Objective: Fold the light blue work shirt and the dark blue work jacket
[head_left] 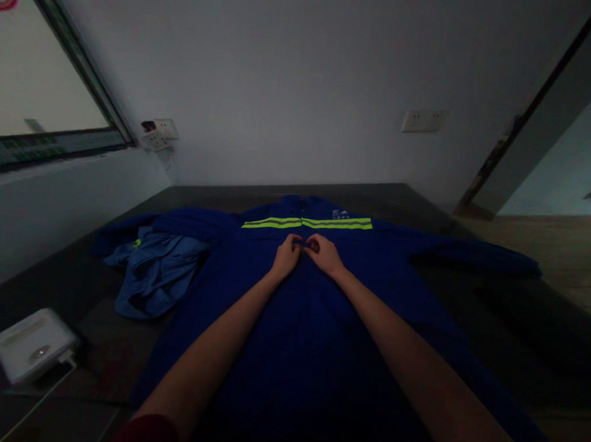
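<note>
My left hand (287, 254) and right hand (325, 253) are both pinched shut on the centre front of the dark blue cloth work jacket with yellow-green reflective stripes (301, 335), which lies spread front-up on the dark flat table (66, 280). It may be a button between my fingertips, though the dim light hides it. I'd judge it goes best with both edges held flat and lined up, with no tugging the cloth askew.

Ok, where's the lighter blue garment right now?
In the head view, the lighter blue garment lies crumpled on the left, against a sleeve of the dark blue jacket, beyond the white box.
</note>
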`<action>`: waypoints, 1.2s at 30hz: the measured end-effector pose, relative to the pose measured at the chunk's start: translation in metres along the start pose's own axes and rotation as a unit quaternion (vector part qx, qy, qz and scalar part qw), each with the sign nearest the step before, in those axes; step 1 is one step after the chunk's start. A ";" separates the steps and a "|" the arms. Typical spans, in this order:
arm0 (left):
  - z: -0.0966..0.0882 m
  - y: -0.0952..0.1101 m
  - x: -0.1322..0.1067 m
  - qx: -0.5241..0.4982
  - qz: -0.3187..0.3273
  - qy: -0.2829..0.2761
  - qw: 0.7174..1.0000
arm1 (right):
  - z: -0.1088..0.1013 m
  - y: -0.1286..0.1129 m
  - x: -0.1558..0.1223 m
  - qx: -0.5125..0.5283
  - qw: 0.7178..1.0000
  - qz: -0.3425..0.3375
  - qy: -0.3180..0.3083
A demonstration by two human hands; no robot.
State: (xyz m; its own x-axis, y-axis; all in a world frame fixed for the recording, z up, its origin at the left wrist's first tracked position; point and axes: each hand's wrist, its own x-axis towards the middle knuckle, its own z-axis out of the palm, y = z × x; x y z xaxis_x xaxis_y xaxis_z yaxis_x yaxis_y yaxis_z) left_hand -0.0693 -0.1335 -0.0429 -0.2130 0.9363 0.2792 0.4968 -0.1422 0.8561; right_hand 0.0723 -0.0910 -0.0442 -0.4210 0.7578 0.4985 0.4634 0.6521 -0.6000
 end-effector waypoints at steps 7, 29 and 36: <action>0.004 0.004 -0.004 -0.071 0.029 0.010 0.997 | 0.007 -0.004 -0.002 -0.035 0.998 0.043 0.002; 0.006 -0.001 -0.003 0.212 0.067 -0.060 0.973 | -0.002 0.001 -0.011 0.052 0.991 0.099 0.068; 0.008 0.007 -0.008 0.209 0.044 -0.033 0.976 | -0.009 0.002 -0.010 0.057 0.986 0.125 0.098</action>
State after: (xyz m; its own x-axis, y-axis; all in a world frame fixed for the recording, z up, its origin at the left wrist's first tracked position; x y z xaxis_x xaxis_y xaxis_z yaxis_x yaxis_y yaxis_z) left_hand -0.0574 -0.1393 -0.0424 -0.1065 0.9470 0.3032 0.8141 -0.0920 0.5734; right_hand 0.0840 -0.0966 -0.0449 -0.1409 0.8912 0.4311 0.4376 0.4467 -0.7803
